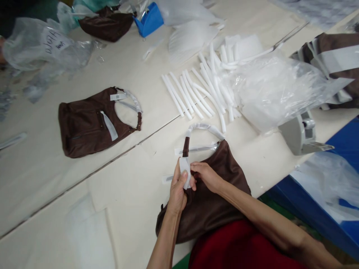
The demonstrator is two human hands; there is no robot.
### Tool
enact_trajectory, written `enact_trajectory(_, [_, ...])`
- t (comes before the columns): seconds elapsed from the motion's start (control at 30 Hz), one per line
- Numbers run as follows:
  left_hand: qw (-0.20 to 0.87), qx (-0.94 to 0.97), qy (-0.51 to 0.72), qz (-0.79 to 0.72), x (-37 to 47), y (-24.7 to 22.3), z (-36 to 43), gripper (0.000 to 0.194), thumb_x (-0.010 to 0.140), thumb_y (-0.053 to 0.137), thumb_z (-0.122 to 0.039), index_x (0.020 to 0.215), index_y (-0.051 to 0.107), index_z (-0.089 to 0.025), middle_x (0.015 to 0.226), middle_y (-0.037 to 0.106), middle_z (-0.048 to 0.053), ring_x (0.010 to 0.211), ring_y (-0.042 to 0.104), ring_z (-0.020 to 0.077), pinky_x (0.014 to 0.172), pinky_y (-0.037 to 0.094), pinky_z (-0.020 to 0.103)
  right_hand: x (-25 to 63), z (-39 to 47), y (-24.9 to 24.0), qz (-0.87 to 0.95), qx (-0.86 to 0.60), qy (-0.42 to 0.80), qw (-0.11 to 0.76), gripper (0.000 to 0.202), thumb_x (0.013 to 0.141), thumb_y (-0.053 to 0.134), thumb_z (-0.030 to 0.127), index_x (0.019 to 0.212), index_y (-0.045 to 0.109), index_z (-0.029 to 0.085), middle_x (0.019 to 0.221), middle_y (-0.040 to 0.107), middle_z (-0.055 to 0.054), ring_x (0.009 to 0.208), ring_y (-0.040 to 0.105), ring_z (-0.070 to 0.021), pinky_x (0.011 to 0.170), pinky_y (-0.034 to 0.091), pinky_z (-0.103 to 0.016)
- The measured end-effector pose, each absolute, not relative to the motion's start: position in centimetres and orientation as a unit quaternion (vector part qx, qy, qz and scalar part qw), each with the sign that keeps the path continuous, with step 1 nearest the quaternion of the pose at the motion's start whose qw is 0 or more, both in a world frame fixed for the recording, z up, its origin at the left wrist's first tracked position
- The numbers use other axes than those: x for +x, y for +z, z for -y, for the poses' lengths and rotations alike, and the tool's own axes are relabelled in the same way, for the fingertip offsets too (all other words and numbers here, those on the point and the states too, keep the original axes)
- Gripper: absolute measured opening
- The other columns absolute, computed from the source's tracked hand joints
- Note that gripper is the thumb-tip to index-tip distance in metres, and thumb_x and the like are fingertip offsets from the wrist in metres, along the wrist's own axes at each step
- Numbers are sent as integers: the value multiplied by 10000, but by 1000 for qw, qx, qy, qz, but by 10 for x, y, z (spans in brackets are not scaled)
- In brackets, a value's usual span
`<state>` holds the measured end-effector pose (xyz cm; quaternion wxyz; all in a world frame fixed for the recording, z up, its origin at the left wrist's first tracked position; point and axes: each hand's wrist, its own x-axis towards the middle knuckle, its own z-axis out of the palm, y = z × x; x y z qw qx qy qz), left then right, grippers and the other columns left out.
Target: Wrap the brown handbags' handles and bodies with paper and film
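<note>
At the lower centre of the frame, a brown bag (213, 201) lies on the bench (134, 209). The left fingers (194, 167) are bent at its strap base; the right fingers (185, 179) pinch a white strip (184, 166) there.

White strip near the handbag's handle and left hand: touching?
Touching. Head view: the left hand grips the white strip, its thumb lying over the front face.

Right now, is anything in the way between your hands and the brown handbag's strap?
Yes, a white strip. The left hand pinches it over the strap's lower end. The right hand is beside it, with nothing visible blocking its way to the brown handbag.
</note>
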<state>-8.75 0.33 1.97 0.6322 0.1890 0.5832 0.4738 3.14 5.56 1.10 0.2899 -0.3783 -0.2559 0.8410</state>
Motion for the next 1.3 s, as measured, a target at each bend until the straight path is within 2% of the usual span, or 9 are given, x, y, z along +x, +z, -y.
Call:
enact_trajectory(0.23, [591,198,473,-623,-86,17,-8,745,801,695,-455,1470,420,-274,879,698,4,696,622,160,663,519,283,17,-53,16,317,-432,793,291,404,803,626,586,723,511,207,525,445,74,398,386,-91,386,314,-248])
enact_trajectory(0.33, [582,214,472,-627,-110,28,-23,729,794,664,-486,1430,466,-190,611,611,-34,594,593,172,619,501,294,29,-69,10,455,-371,764,269,389,895,526,567,782,588,199,655,613,-2,644,597,-162,669,499,-308])
enact_trajectory(0.43, [560,234,425,-671,-156,32,-46,693,805,574,-608,1319,555,-143,601,616,-6,599,609,205,633,492,330,68,-99,-4,567,-487,596,294,265,873,589,458,924,661,208,981,696,-72,965,627,-239,919,471,-393])
enact_trajectory(0.57, [329,350,344,-807,-211,24,-91,533,837,500,-611,1080,677,-171,978,714,109,945,647,286,877,481,417,120,-144,-28,656,-621,328,276,275,915,495,327,1072,671,184,1102,660,-130,1074,568,-285,994,421,-434])
enact_trajectory(0.7, [178,565,242,-768,-196,9,-151,357,895,501,-397,1144,667,-203,1180,651,121,1114,578,298,1003,425,428,128,-172,-41,706,-663,207,138,340,929,521,306,1215,609,146,1197,617,-169,1116,528,-305,928,425,-409])
enact_trajectory(0.83, [179,708,88,-678,-143,-14,-201,330,867,569,-222,1189,637,-199,1234,615,131,1172,535,294,1041,384,412,109,-180,-45,736,-654,172,21,292,923,577,372,1147,616,189,1147,618,-151,1078,531,-306,831,415,-382])
enact_trajectory(1.0, [208,704,43,-678,-140,-36,-218,169,828,588,-116,918,683,-223,1007,668,98,1048,583,288,950,395,428,104,-181,-49,758,-635,150,-9,167,939,550,297,1046,619,188,1070,624,-139,1028,536,-287,808,389,-370])
enact_trajectory(1.2, [223,634,27,-740,-189,-25,-192,100,833,609,-139,884,688,-176,1025,679,112,1075,571,284,968,377,417,102,-179,-53,761,-632,143,-5,169,943,516,265,1043,617,174,1057,606,-146,1028,532,-291,810,390,-375])
enact_trajectory(1.3, [252,604,53,-754,-202,-9,-179,229,843,635,-212,1062,666,-152,1159,665,75,1092,569,199,982,390,320,108,-183,-49,752,-635,176,17,186,925,528,266,1053,625,172,1058,609,-140,1035,543,-298,831,420,-403])
